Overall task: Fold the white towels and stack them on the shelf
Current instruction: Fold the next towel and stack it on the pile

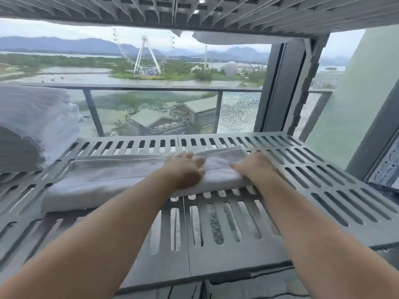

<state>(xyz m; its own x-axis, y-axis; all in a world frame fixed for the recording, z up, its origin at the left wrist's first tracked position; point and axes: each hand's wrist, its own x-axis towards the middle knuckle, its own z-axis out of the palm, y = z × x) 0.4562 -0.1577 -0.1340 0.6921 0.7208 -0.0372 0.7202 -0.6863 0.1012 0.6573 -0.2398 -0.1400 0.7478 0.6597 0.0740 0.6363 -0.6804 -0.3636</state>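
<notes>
**Folded towel on the slatted shelf, both hands on its right end**

So the white towel (121, 180) is folded into a long flat strip and lies across the middle of the grey slatted shelf (323, 186), running left to right. Its near edge sits a bit back from the front of the shelf.

Both hands are on the right-hand part of it. The left hand (185, 171) lies palm down on top of the towel, fingers stretched out and a little spread, pressing flat rather than grabbing anything. The right hand (253, 166) is at the towel's right end, also palm down and relaxed-looking, with the thumb reaching over onto the cloth and the rest of the hand partly over the bare slats. It's kinda blurry there, but I see nothing pinched or curled around. Both forearms are bare and come in from the bottom of the view.

Off to the left on the same shelf there's a tall pile of towels (32, 126), well apart from the hands. Overhead is an upper shelf (194, 9) of the same slatted kind, with a bit of white cloth (237, 38) poking over its far edge.

Behind it all there's a balcony railing (151, 88), then water, rooftops and a Ferris wheel (146, 55).
</notes>
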